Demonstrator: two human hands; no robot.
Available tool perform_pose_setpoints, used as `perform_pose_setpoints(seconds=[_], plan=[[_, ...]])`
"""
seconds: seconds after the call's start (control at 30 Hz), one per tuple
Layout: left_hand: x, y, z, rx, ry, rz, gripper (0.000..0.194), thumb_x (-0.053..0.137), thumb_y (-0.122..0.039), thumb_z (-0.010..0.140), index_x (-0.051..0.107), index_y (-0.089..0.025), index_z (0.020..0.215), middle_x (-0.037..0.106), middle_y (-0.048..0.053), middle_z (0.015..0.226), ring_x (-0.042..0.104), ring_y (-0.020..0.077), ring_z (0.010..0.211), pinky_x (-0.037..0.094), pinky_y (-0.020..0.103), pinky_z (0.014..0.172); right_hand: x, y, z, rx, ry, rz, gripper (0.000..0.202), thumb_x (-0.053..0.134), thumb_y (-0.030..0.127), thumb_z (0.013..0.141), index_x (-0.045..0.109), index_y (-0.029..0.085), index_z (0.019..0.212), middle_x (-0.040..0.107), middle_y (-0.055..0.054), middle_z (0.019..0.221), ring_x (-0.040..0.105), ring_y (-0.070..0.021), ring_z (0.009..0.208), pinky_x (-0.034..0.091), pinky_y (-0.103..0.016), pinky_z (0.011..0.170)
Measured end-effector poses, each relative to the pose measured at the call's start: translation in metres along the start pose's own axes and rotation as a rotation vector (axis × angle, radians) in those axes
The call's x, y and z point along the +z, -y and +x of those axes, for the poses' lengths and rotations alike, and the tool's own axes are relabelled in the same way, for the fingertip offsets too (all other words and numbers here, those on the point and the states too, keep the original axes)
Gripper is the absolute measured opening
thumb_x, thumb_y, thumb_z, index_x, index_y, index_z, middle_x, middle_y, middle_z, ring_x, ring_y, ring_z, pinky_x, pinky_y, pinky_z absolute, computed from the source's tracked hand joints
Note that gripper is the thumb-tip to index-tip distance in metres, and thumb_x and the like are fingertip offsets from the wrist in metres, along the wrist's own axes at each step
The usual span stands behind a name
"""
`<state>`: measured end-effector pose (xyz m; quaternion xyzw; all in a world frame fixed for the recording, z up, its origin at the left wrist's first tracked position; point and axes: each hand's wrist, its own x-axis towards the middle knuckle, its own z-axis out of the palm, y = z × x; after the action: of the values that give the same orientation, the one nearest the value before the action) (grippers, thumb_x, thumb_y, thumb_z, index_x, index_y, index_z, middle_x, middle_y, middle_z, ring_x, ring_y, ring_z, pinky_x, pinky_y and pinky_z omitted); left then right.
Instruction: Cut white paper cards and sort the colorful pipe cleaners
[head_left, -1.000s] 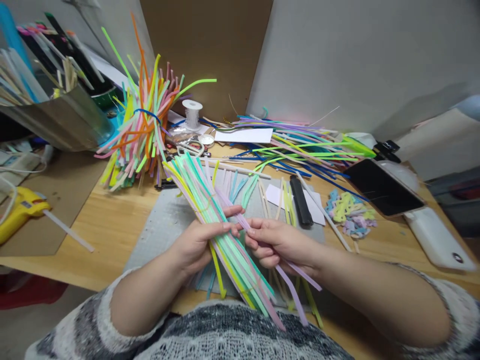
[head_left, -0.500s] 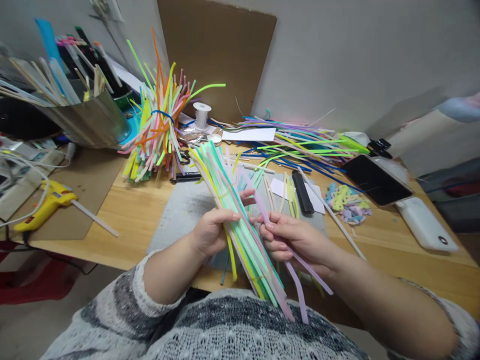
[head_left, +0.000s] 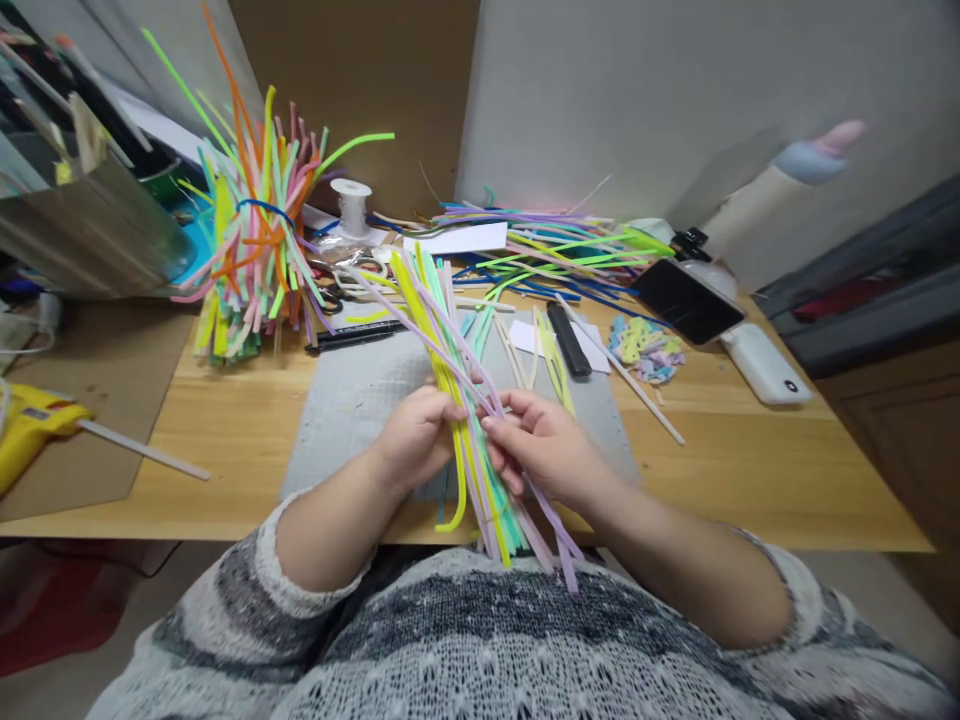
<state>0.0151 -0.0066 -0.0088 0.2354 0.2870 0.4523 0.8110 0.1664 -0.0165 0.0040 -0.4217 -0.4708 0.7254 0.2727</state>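
Observation:
A bundle of yellow, mint and pink pipe cleaners [head_left: 437,350] slants in front of me above the grey mat [head_left: 345,410]. My left hand [head_left: 420,435] is closed round its middle from the left side. My right hand [head_left: 540,440] touches the bundle's right side, its thumb and fingers pinching lilac pipe cleaners [head_left: 555,525] that cross over the bundle. The lower ends of both reach down to the sweater. Some fingers of my left hand are hidden behind the bundle.
A thick tied bunch of pipe cleaners [head_left: 259,240] stands at the left, near a metal container [head_left: 90,240] and a yellow glue gun [head_left: 37,425]. Loose pipe cleaners [head_left: 555,250] lie at the back. A black phone [head_left: 688,300] and white case [head_left: 765,365] sit right.
The view has shifted to the right. The bundle has turned, showing more yellow stems, and my right hand has brought the lilac stems across it.

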Motion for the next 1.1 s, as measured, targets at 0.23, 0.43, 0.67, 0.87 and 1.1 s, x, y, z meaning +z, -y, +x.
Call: perform_pose_setpoints(seconds=[0.23, 0.43, 0.67, 0.87, 1.1], plan=[[0.002, 0.003, -0.001, 0.014, 0.004, 0.046, 0.04, 0.05, -0.007, 0.056, 0.046, -0.014, 0.096, 0.06, 0.0, 0.065, 0.058, 0.0179, 0.042, 0.049, 0.031, 0.043, 0.006, -0.002, 0.002, -0.05, -0.044, -0.066, 0.023, 0.06, 0.035, 0.082, 0.046, 0.021, 0.094, 0.053, 0.01, 0.051, 0.045, -0.0053, 0.032, 0.034, -0.018, 0.032], [0.004, 0.007, 0.0, 0.061, -0.123, 0.052, 0.051, 0.05, -0.002, 0.051, 0.043, -0.019, 0.099, 0.059, -0.003, 0.067, 0.063, 0.0187, 0.053, 0.052, 0.031, 0.051, 0.008, -0.002, 0.007, -0.035, -0.033, -0.124, 0.021, 0.063, 0.033, 0.079, 0.048, 0.02, 0.085, 0.046, 0.012, 0.044, 0.04, -0.0058, 0.03, 0.032, -0.019, 0.03], [0.001, 0.007, 0.006, 0.119, -0.112, -0.003, 0.037, 0.057, -0.007, 0.062, 0.044, -0.018, 0.094, 0.061, -0.002, 0.068, 0.061, 0.0154, 0.054, 0.049, 0.029, 0.056, -0.001, 0.001, 0.012, -0.065, -0.072, 0.045, 0.014, 0.065, 0.024, 0.074, 0.058, 0.017, 0.084, 0.053, 0.006, 0.058, 0.046, -0.0046, 0.047, 0.039, -0.019, 0.046], [-0.001, 0.009, 0.011, 0.096, -0.085, 0.128, 0.021, 0.054, -0.014, 0.069, 0.041, -0.018, 0.085, 0.053, -0.004, 0.051, 0.047, 0.0115, 0.038, 0.04, 0.024, 0.041, -0.006, 0.002, 0.019, -0.047, -0.019, 0.28, 0.015, 0.064, 0.026, 0.078, 0.054, 0.017, 0.085, 0.062, 0.003, 0.065, 0.059, -0.0085, 0.057, 0.05, -0.024, 0.061], [-0.001, 0.009, 0.015, 0.125, -0.123, 0.112, 0.025, 0.056, -0.008, 0.062, 0.047, -0.015, 0.083, 0.056, -0.002, 0.066, 0.052, 0.0084, 0.054, 0.045, 0.021, 0.054, -0.008, 0.011, 0.028, -0.086, -0.084, 0.336, 0.012, 0.06, 0.021, 0.082, 0.05, 0.016, 0.076, 0.061, 0.002, 0.064, 0.06, -0.0088, 0.055, 0.049, -0.019, 0.054]])
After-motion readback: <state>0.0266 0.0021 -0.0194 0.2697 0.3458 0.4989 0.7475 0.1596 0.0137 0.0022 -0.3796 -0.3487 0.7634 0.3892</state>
